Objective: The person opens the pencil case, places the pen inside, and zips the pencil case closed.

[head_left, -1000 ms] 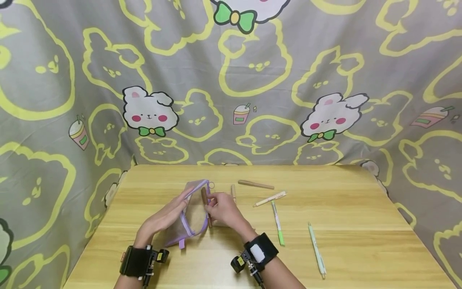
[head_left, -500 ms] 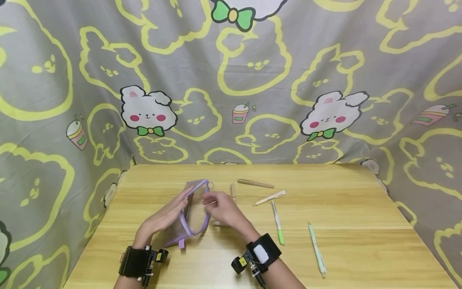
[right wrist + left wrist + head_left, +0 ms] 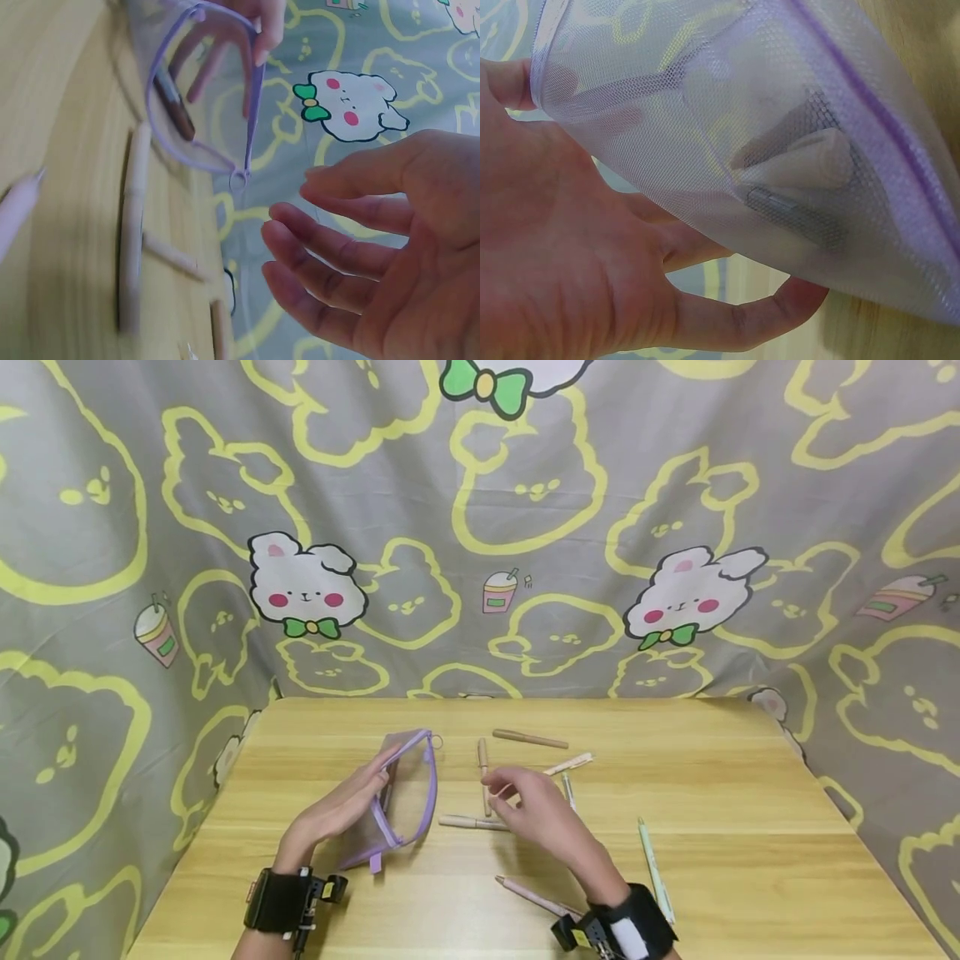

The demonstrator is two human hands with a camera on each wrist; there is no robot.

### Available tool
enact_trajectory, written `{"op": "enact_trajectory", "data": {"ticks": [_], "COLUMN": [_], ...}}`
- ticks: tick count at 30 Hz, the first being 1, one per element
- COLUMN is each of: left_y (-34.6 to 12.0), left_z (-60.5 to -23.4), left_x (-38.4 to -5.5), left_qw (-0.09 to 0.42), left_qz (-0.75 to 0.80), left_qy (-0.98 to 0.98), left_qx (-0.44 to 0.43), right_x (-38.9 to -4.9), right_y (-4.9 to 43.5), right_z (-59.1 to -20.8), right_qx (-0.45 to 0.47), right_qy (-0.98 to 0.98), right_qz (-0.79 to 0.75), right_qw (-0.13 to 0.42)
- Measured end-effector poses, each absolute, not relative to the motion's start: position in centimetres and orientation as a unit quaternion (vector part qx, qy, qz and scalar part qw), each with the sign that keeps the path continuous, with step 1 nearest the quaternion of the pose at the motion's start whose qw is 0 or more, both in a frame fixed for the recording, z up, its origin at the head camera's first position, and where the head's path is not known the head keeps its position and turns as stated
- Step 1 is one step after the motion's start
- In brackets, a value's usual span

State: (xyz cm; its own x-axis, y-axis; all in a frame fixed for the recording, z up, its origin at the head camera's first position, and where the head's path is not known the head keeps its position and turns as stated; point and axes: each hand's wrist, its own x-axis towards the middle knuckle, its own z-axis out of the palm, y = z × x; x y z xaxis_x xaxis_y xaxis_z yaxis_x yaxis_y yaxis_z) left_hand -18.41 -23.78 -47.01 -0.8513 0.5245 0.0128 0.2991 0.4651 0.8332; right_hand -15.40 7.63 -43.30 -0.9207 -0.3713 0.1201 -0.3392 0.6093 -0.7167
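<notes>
A purple-edged mesh pencil case [image 3: 433, 793] lies on its side at the left of the table, its zip mouth spread toward the right. My left hand [image 3: 341, 806] grips its back side, with a digit at the rim and the other fingers along the mesh. Through the mesh, several pens [image 3: 802, 161] show inside. My right hand [image 3: 543, 810] hovers to the right of the case with fingers loosely bent, holding nothing. Beneath and beside it are a beige pen [image 3: 482, 756] and another light brown pen [image 3: 468, 822], partly covered by the hand.
A brown pen [image 3: 529, 739] lies toward the back. A cream pen [image 3: 576, 762] and a green-tipped pen [image 3: 567, 789] are partly behind the right hand. Farther right lies a mint pen [image 3: 654, 864]; a pink pen [image 3: 525, 892] is near the front. A patterned curtain [image 3: 420, 635] surrounds the table.
A dark brown pen held at the case's mouth one second ago has left my right hand and gone into the case. The right hand has moved right, away from the case; the left stays put.
</notes>
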Motion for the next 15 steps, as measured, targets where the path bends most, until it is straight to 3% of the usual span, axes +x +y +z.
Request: {"op": "enact_trajectory", "data": {"ticks": [15], "left_y": [-23.7], "left_z": [-47.2], "left_x": [-18.6], "left_qw": [0.120], "left_qz": [0.461], "left_qy": [0.842], "left_qx": [0.254], "right_x": [-10.3], "right_y": [11.9], "right_z": [-45.6], "right_qx": [-0.222], "right_qy": [0.933], "right_qz": [-0.279], "right_qw": [0.040]}}
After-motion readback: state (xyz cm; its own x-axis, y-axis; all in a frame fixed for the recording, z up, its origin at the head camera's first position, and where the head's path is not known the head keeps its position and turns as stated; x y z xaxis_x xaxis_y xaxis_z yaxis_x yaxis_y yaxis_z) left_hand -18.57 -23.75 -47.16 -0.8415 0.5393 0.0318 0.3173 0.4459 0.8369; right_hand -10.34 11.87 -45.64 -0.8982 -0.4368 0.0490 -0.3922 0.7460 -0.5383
